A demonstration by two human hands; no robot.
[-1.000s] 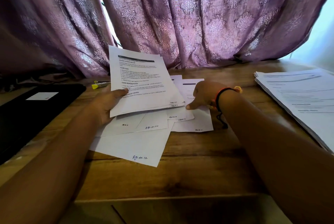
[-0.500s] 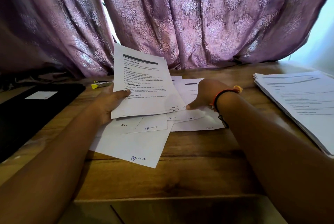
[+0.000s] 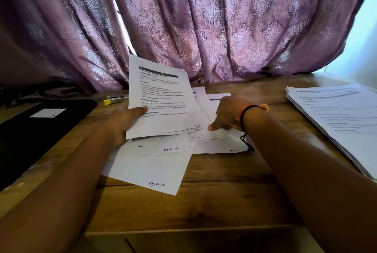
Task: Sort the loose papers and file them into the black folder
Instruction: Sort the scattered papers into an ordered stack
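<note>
Right, the sheaf (image 3: 163, 99): a few white printed pages with a dark header bar, bold headings and handwritten page numbers in the lower right corner. It is raised off the table (image 3: 214, 208), printed face towards the camera. Its long axis runs away from the person and its top edge tips up towards the curtain (image 3: 224, 28).

The left hand (image 3: 124, 119) grips its left edge, thumb across the front and fingers hidden behind. Under and in front of the sheaf, loose sheets (image 3: 155, 163) lie fanned out (one reads "Pg-No-12"). Just right of it, the right hand (image 3: 226, 113), with a wristband (image 3: 244, 114), curls its fingers down and pinches one loose sheet. Left of the sheaf are a yellow highlighter (image 3: 115, 100) and, farther left, the closed black folder (image 3: 30, 130). Far right sits a separate stack (image 3: 336, 118).
</note>
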